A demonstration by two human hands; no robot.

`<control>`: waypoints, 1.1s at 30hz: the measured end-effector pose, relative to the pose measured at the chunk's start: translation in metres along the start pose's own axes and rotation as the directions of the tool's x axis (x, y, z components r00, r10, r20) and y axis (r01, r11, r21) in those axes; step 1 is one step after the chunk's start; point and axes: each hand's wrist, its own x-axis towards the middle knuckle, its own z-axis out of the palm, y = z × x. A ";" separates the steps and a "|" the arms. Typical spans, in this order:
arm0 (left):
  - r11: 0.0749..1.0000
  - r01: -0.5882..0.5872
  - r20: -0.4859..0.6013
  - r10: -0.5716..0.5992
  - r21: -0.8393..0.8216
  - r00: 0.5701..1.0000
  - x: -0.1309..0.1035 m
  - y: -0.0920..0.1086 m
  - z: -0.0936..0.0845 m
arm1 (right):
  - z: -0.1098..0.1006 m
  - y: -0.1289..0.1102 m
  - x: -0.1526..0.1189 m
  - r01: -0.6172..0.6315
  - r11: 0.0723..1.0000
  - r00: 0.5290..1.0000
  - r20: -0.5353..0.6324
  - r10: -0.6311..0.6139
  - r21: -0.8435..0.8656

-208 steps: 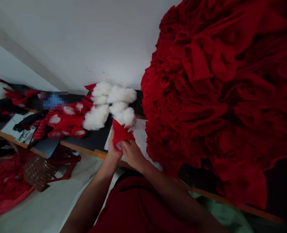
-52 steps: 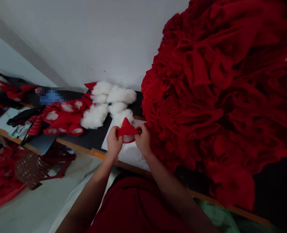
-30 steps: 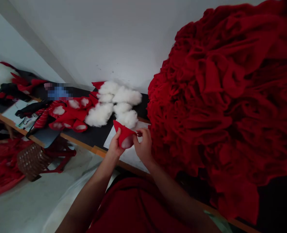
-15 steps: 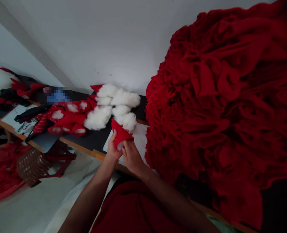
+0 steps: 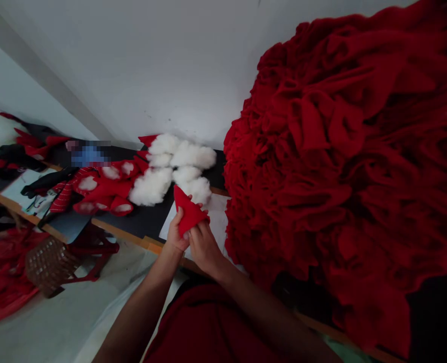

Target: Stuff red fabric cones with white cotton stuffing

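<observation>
A red cone-shaped felt hat [image 5: 187, 212] is between my two hands, its tip pointing up and away from me. My left hand [image 5: 177, 233] grips its left side, thumb on the near face and fingers behind. My right hand [image 5: 204, 244] is closed at the lower open edge, fingertips partly hidden there. A little white stuffing shows at that edge. Just beyond the hat lie several tufts of white fibre stuffing [image 5: 151, 185], and a white sheet [image 5: 218, 217] is under my hands.
A tall heap of red fabric pieces [image 5: 321, 166] fills the right side. Stuffed red pieces [image 5: 113, 187] lie left on the dark table [image 5: 147, 219]. A brown woven stool [image 5: 49, 262] and a red bag of pieces [image 5: 4, 272] stand lower left. The wall [image 5: 151, 65] rises behind.
The white stuffing at the hat's opening was plainly visible and is now mostly covered by red felt. My right fingers have shifted slightly at the edge; both hands keep their hold.
</observation>
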 end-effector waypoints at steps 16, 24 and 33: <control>0.998 -0.008 -0.025 0.007 -0.059 1.000 0.007 0.000 -0.001 | 0.000 -0.001 0.002 -0.103 0.995 0.994 -0.022 0.103 0.010; 0.999 -0.032 -0.025 0.031 -0.028 0.999 0.003 0.004 0.001 | 0.000 -0.003 0.008 -0.097 0.995 0.994 0.049 0.098 -0.009; 0.999 -0.012 -0.019 0.011 -0.030 1.000 0.001 0.007 -0.009 | 0.005 -0.006 0.009 -0.053 0.995 0.986 0.152 0.066 -0.087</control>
